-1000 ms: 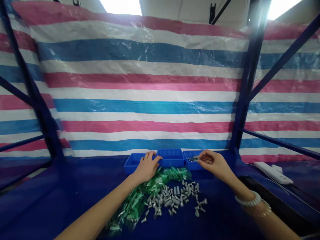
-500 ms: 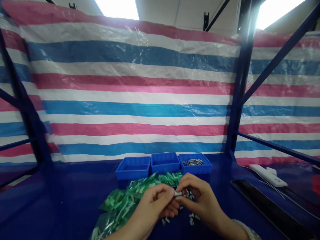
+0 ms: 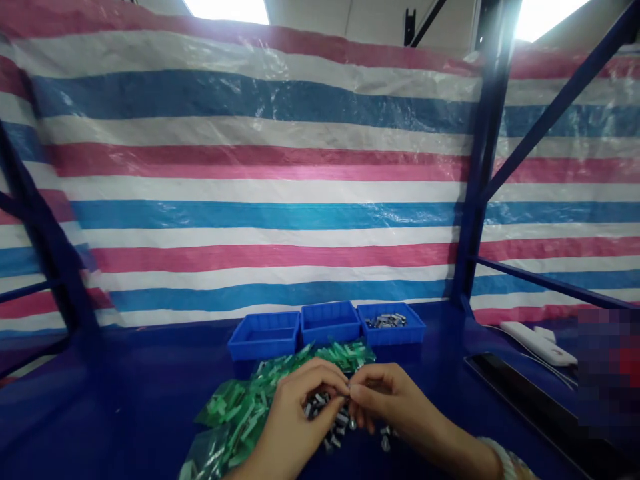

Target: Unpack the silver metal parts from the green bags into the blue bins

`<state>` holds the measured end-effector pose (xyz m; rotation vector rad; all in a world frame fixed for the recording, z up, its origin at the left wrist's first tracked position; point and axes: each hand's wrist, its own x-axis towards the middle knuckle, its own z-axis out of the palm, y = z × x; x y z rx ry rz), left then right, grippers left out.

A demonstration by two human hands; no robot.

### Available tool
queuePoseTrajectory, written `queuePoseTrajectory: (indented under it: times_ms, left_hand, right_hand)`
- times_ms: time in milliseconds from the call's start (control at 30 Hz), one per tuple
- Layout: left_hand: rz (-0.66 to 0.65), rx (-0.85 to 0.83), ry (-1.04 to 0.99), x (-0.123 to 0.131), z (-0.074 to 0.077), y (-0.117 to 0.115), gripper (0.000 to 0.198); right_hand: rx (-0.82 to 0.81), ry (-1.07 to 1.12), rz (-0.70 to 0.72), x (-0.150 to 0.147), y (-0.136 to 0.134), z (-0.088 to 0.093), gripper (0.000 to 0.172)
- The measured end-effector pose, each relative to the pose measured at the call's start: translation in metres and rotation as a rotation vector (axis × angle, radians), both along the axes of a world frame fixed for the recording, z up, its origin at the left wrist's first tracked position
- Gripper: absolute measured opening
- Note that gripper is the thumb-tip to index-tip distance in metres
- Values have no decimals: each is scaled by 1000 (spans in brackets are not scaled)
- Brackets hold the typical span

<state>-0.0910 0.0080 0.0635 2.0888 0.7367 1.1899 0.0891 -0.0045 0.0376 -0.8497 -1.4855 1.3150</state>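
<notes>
Fingertips of the left hand (image 3: 295, 417) and the right hand (image 3: 395, 403) are brought together at lower centre, pinched on a small metal part (image 3: 349, 387). Grey screws (image 3: 330, 417) are seen under them on the desk (image 3: 125, 400), green bags (image 3: 250, 407) at left, blue trays (image 3: 327, 323) above.

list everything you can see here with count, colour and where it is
bins: three, blue, in a row at the back of the table
finished metal parts: small heap, silver, in the rightmost bin
green pieces: loose pile in clear bags, left of the hands
metal screws: scattered heap, grey, under the hands
tarp: one, pink, white and blue stripes, behind the table
white device: one, far right
table: one, dark blue
left hand: fingertips pinched near the right's
right hand: fingertips meeting the left's over the screws
</notes>
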Motion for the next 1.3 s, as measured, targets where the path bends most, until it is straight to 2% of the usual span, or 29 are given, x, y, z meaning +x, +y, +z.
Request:
queuePoseTrajectory:
  times_ms: [67, 167, 200, 300, 367, 400, 500, 533, 600, 667, 867, 1000, 1167, 1300]
  left_hand:
    - [1, 36, 9, -2, 1, 3, 15]
    - [46, 112, 31, -6, 4, 8, 15]
    - [59, 133, 35, -7, 6, 10, 15]
    - [73, 153, 28, -9, 9, 13, 14]
    - [72, 154, 33, -11, 10, 15, 14]
    - [72, 157, 37, -12, 10, 16, 14]
    - [90, 169, 33, -16, 11, 19, 15]
    - [99, 168, 29, -18, 11, 20, 16]
    - [108, 154, 26, -21, 9, 21, 16]
    - [102, 131, 30, -22, 7, 20, 17]
    - [55, 101, 46, -19, 8, 10, 18]
    - [37, 106, 49, -16, 12, 3, 20]
    - [41, 83, 56, -17, 11, 1, 20]
    - [127, -19, 34, -17, 8, 4, 11]
  right_hand:
    - [105, -133, -127, 13, 12, 2, 33]
    - [360, -452, -560, 43, 38, 10, 28]
    - [390, -505, -660, 54, 47, 13, 29]
    - [439, -592, -812, 75, 62, 20, 37]
    - [492, -650, -795, 73, 60, 20, 38]
    - [523, -679, -742, 67, 56, 19, 33]
    - [599, -773, -446, 36, 39, 13, 9]
    - [610, -828, -339, 26, 34, 13, 7]
    - [605, -979, -190, 8, 28, 13, 16]
    - [581, -1098, -123, -2, 27, 16, 23]
    - [539, -1096, -84, -7, 40, 16, 13]
    - [516, -1007, -103, -4, 45, 7, 19]
    - [472, -862, -180, 1, 46, 7, 13]
    - [445, -702, -273, 4, 40, 16, 12]
